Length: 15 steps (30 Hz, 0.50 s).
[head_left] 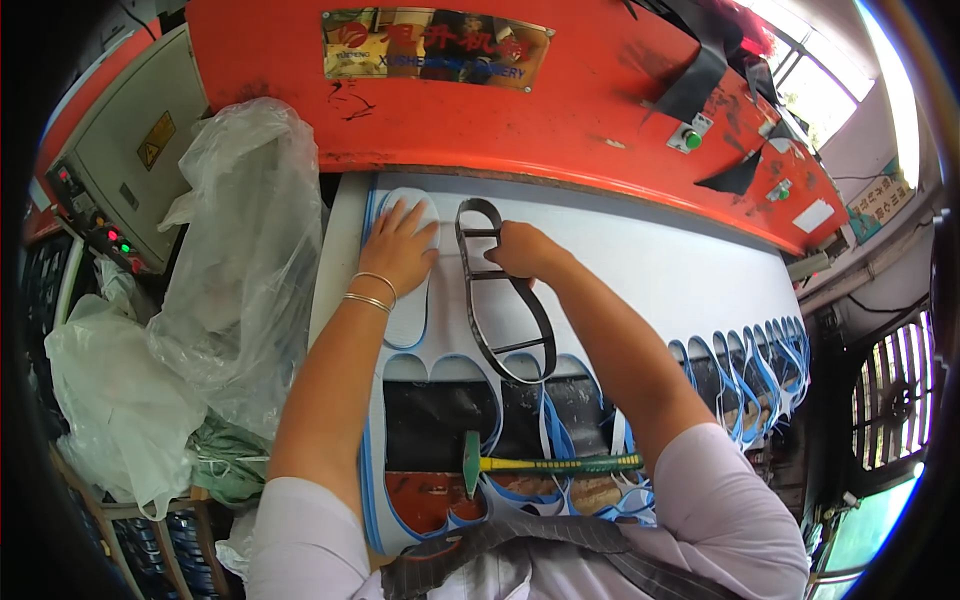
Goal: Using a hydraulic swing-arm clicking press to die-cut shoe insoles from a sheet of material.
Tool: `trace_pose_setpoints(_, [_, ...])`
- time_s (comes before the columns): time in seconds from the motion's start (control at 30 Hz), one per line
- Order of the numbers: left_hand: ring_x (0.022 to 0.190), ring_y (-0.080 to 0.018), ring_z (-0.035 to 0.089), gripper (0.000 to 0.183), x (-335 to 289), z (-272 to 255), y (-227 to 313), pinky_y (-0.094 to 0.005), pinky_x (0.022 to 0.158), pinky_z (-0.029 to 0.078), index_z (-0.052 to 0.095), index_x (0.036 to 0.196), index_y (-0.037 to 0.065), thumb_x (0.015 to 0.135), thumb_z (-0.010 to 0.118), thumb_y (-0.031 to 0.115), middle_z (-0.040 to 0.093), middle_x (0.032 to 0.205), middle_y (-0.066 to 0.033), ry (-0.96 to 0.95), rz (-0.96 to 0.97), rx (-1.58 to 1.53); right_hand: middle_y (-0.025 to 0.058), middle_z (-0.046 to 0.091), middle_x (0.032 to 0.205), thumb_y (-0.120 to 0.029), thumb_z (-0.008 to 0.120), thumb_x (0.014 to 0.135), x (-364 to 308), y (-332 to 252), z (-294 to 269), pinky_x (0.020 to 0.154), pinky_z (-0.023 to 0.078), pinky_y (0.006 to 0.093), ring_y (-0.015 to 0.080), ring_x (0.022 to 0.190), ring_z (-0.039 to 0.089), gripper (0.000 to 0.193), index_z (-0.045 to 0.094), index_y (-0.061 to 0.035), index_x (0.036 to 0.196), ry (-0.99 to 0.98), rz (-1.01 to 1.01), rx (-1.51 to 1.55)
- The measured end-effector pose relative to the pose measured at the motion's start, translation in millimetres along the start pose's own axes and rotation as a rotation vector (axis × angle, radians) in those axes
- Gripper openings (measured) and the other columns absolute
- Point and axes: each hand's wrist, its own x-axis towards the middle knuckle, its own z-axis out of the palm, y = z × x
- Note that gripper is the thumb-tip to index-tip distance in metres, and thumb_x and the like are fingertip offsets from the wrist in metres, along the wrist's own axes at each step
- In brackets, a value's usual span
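Note:
My left hand (402,248) lies with its fingers spread on the upper end of a white sole-shaped piece (405,318) with a blue edge. That piece sits at the left side of a large white foam sheet (640,270). Just right of it, my right hand (526,250) grips the side of a dark metal sole-shaped cutting die (489,275) with crossbars. The die is over the sheet, its rounded lower end reaching the row of cut-outs. My right fingertips are partly hidden behind the hand.
A hammer (560,464) with a green head lies across the cut-out scraps in front of me. The red machine beam (570,130) spans the far side. Clear plastic bags (245,250) hang at left, beside a grey control box (125,150). Blue-white offcut strips (750,375) line the right.

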Motion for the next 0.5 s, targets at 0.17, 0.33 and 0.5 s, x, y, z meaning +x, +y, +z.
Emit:
trace_pose_setpoints(0.17, [0.141, -0.0340, 0.025, 0.040, 24.6, 16.7, 17.7, -0.0462, 0.116, 0.019, 0.054, 0.132, 0.023, 0.093, 0.045, 0.025, 0.039, 0.148, -0.0083, -0.179, -0.209, -0.199, 0.0238, 0.068, 0.097, -0.022, 0.064, 0.082, 56.4, 3.1, 1.4, 0.074, 0.056, 0.0418, 0.0330, 0.082, 0.069, 0.033, 0.066, 0.0035, 0.102, 0.049, 0.176, -0.139])
trace_pose_setpoints(0.33, [0.142, -0.0382, 0.020, 0.043, -29.0, 3.3, 26.6, -0.0561, 0.115, 0.013, 0.055, 0.131, 0.024, 0.088, 0.050, 0.023, 0.037, 0.149, -0.0074, -0.266, -0.206, -0.173, 0.0256, 0.063, 0.105, -0.050, 0.067, 0.081, 1.2, 23.8, 54.3, 0.088, 0.049, 0.0427, 0.0370, 0.104, 0.061, 0.083, 0.040, 0.0079, 0.134, 0.400, -0.218, 0.234])
trace_pose_setpoints(0.5, [0.144, -0.0401, 0.011, 0.045, -37.0, -6.6, 32.6, -0.0646, 0.112, 0.006, 0.055, 0.131, 0.025, 0.087, 0.051, 0.025, 0.032, 0.151, -0.0067, -0.215, -0.331, -0.157, 0.0316, 0.032, 0.144, -0.054, 0.083, 0.060, -72.9, 42.4, 100.8, 0.111, 0.027, 0.0475, 0.0450, 0.135, 0.031, 0.094, 0.047, -0.0060, 0.132, 0.303, -0.455, 0.074])
